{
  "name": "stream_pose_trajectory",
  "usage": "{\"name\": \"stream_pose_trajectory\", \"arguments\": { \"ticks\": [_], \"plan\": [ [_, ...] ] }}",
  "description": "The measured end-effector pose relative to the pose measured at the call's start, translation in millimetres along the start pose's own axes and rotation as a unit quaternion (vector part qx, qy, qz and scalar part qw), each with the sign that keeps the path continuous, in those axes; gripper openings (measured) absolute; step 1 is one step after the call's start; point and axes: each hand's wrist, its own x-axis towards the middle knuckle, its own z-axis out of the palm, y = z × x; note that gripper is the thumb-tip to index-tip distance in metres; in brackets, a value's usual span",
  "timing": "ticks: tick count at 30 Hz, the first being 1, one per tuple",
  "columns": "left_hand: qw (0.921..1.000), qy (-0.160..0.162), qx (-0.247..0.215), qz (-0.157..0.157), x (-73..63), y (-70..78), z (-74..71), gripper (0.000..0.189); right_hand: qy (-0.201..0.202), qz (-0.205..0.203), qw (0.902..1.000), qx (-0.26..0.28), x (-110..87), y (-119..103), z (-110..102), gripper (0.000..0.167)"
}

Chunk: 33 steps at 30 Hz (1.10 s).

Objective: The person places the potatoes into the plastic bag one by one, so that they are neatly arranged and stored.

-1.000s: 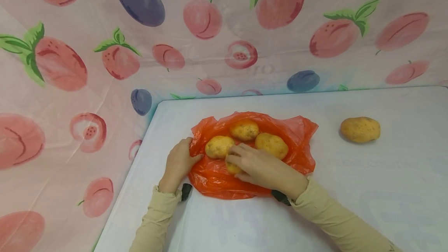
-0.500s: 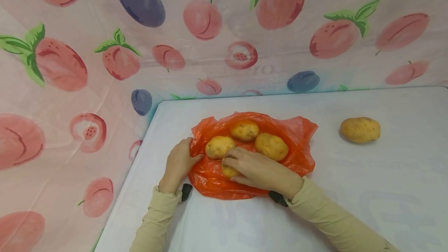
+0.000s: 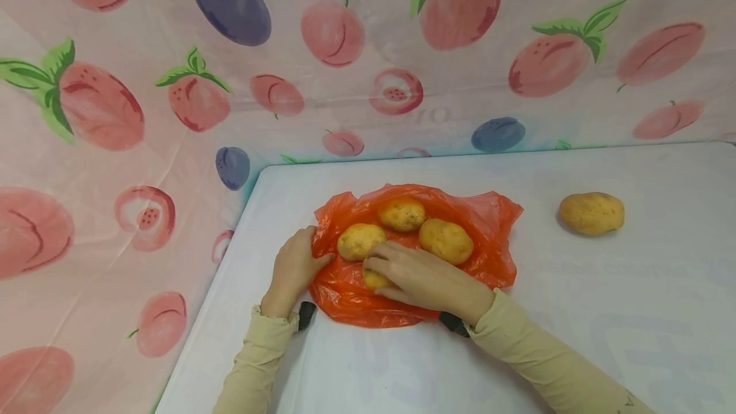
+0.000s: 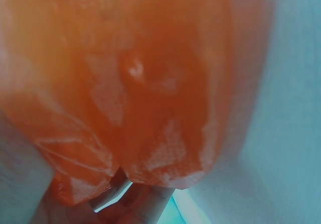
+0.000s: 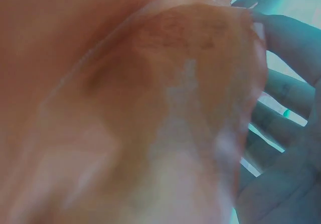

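An orange-red plastic bag (image 3: 368, 313) lies spread open on the table. At its left edge my left hand (image 3: 293, 268) pinches the plastic, thumb on the inner side. Inside, my right hand (image 3: 422, 276) holds a potato (image 3: 374, 278) near the bag's front, mostly covered by the fingers. Three more yellow potatoes sit behind: a left one (image 3: 361, 241), a back one (image 3: 402, 214) and a right one (image 3: 447, 241). Crinkled bag plastic (image 4: 165, 93) fills most of the left wrist view. In the right wrist view, curved fingers (image 5: 286, 93) show beyond blurred plastic.
A single potato (image 3: 592, 213) lies on the white table (image 3: 575, 312) to the right, outside the bag. Fruit-printed cloth (image 3: 368, 107) hangs behind the table and along its left side. Dark camera parts (image 3: 306, 315) show under the wrists.
The right hand has shifted slightly left and toward me, with the potato in its fingers. The left hand and the other potatoes stay where they were.
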Motion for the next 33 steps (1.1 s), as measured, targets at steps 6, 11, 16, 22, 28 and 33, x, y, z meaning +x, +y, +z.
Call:
{"name": "stream_pose_trajectory", "arguments": {
  "ticks": [6,11,16,22,28,33],
  "plan": [
    [1.0,0.001,0.001,0.002,-0.8,0.3,-0.2,0.053,0.01,0.002,0.9999,-0.013,-0.6,0.2,0.4,0.036],
    [1.0,-0.003,-0.003,-0.001,-0.5,0.7,-0.3,0.053,0.005,0.01,0.9999,-0.01,-3.2,0.3,-3.5,0.039],
    [1.0,-0.003,0.001,-0.002,0.4,-0.3,0.4,0.053,-0.001,0.022,0.9998,-0.003,-8.3,1.8,-8.4,0.044],
    [1.0,-0.006,0.001,-0.006,0.7,-0.4,0.4,0.055,-0.01,0.044,0.999,-0.004,-16.5,5.3,-14.0,0.05],
    [1.0,-0.006,0.001,-0.007,0.5,-0.5,0.5,0.055,0.003,0.048,0.9988,-0.014,-26.3,10.3,-19.4,0.046],
    [1.0,-0.004,0.002,-0.005,-0.1,0.3,0.5,0.055,0.031,0.035,0.9986,-0.027,-35.4,16.8,-21.9,0.045]
  ]
}}
